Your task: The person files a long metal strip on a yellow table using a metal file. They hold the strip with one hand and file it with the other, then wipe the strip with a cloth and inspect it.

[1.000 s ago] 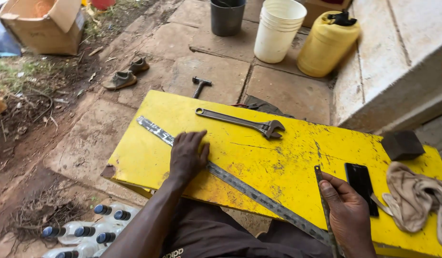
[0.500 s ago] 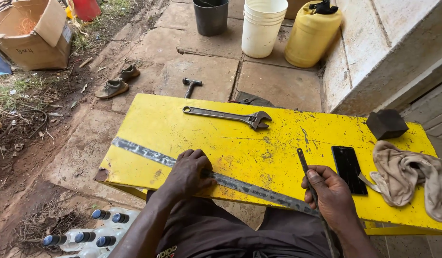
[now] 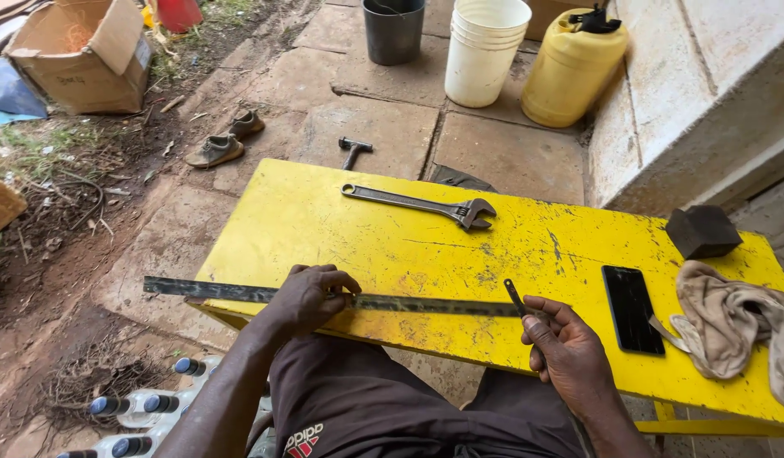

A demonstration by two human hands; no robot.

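Note:
I sit at a scuffed yellow table [image 3: 341,229]. My left hand [image 3: 311,297] presses down on a long steel ruler [image 3: 214,291] that lies along the table's near edge, its left end sticking out past the corner. My right hand [image 3: 570,352] is closed on a thin dark metal strip [image 3: 516,298], whose tip meets the ruler's right end. An adjustable wrench [image 3: 426,203] lies further back on the table, untouched.
On the table's right lie a black phone [image 3: 631,307], a beige rag [image 3: 735,322] and a dark block [image 3: 703,231]. Beyond stand a hammer [image 3: 353,151], buckets [image 3: 483,49], a yellow jerrycan [image 3: 571,68], shoes [image 3: 226,142] and a cardboard box [image 3: 82,55]. Bottles [image 3: 146,407] lie below left.
The ruler has swung from a diagonal to lying along the near edge, my left hand sliding with it. My right hand has brought the metal strip to the ruler's right end.

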